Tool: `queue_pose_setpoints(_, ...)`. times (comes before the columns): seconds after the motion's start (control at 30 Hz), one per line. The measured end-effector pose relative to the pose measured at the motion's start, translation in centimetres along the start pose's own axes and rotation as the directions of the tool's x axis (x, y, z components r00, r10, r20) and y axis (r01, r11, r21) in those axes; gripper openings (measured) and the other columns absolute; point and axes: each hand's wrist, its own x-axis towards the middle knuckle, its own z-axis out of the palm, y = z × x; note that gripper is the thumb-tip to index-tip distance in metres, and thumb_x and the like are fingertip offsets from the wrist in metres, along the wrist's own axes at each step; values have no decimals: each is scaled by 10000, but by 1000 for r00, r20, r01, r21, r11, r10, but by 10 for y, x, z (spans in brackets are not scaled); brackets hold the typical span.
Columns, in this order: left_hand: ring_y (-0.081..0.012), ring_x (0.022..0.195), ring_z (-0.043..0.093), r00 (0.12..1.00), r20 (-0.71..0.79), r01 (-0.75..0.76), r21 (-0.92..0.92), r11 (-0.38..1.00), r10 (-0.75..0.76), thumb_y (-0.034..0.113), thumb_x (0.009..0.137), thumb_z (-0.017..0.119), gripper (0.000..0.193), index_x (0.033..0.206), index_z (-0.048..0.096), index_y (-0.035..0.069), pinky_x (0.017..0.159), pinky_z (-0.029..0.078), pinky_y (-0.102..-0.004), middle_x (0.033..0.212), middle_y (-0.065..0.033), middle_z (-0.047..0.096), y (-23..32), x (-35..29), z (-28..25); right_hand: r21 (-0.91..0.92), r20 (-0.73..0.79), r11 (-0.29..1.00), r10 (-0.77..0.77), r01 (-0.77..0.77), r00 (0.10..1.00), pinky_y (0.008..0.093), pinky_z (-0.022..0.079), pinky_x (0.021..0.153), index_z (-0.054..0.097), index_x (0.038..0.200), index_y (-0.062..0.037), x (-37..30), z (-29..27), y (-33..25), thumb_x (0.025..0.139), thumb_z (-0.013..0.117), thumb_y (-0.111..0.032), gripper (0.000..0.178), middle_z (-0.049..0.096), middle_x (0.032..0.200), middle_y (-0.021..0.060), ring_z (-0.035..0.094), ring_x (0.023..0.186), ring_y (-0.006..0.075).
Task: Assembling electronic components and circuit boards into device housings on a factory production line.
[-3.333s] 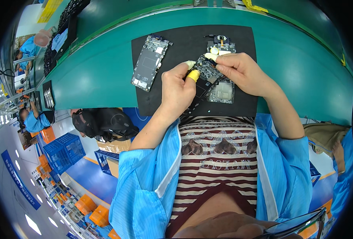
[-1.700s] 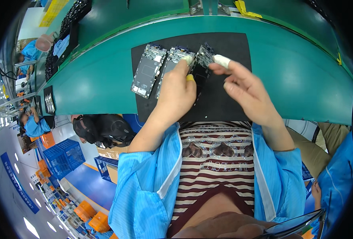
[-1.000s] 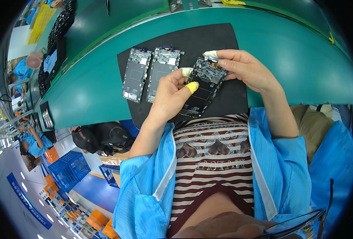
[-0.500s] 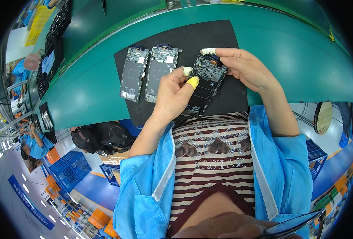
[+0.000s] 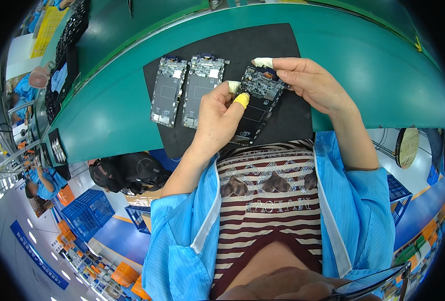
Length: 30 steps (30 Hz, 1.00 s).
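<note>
Probably the two boards lying at left on the black mat (image 5: 296, 120) could knock together: the left hand (image 5: 219, 114) sits very near the second board (image 5: 201, 92), which is just beside the left board (image 5: 168, 93). That hand pinches the left edge of the held board (image 5: 256, 111) between its yellow-capped thumb (image 5: 242, 100) and pale-capped finger (image 5: 234, 86); a loose pinch there might let it slip or scrape its small parts. The held board slants over the near middle of the mat, its near end close to the striped shirt (image 5: 267, 203), which could catch it. At its far right corner, the right hand (image 5: 315, 84) has thumb and covered forefinger about a dark connector (image 5: 270, 73); I cannot tell whether they squeeze it or only touch. Uneven pressure could bend or tear that part.

Of the containers, a dark tray (image 5: 54, 133) at far left seems to hold pale pieces, too small to identify. Blue crates (image 5: 88, 204) come next, then orange bins (image 5: 123, 275), then a right-hand blue crate (image 5: 398, 193); their contents cannot be made out.
</note>
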Motion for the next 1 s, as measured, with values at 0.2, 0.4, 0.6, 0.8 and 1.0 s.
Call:
queue_pose_setpoints(0.2, -3, 618, 435, 1000, -17, -6, 1, 1000, 6, -13, 825, 528, 58, 860, 569, -36, 506, 334, -187, 708, 7, 587, 1, 0, 2, 3, 14, 1000, -22, 22, 1000, 212, 456, 848, 486, 1230, 41, 4, 3, 2, 912, 506, -114, 354, 599, 1104, 91, 562, 989, 97)
queue_pose_setpoints(0.4, 3, 565, 392, 1000, -5, -20, 65, 998, 21, -15, 818, 538, 38, 837, 566, -31, 463, 299, -203, 636, 26, 554, 3, -1, 4, -7, 22, 1000, -11, 11, 1000, 240, 418, 913, 496, 1228, 34, 2, 1, 3, 922, 485, -105, 336, 580, 1133, 83, 535, 1012, 106)
queue_pose_setpoints(0.6, -22, 513, 323, 992, -65, -94, 236, 967, 113, 13, 796, 576, 94, 734, 518, -26, 430, 272, -242, 521, 17, 453, -8, 2, 4, -44, 12, 998, -35, 35, 999, 231, 421, 904, 496, 1225, 39, 1, 0, 4, 923, 483, -106, 335, 585, 1126, 83, 538, 1005, 105)
queue_pose_setpoints(0.8, -48, 494, 315, 987, -88, -111, 255, 961, 137, 29, 783, 591, 128, 713, 503, -30, 421, 280, -270, 493, -25, 422, -10, 3, 6, -146, -18, 985, -100, 96, 995, 210, 428, 864, 497, 1233, 29, 3, -1, 12, 929, 477, -134, 346, 603, 1106, 67, 540, 1001, 79)
queue_pose_setpoints(1.0, -70, 464, 329, 980, -113, -123, 304, 945, 163, 27, 769, 596, 138, 703, 489, -32, 417, 287, -283, 486, -54, 439, -9, 4, 9, -179, -28, 978, -118, 111, 993, 221, 425, 876, 496, 1231, 32, 2, 1, 12, 934, 469, -137, 343, 603, 1103, 68, 542, 1002, 91)
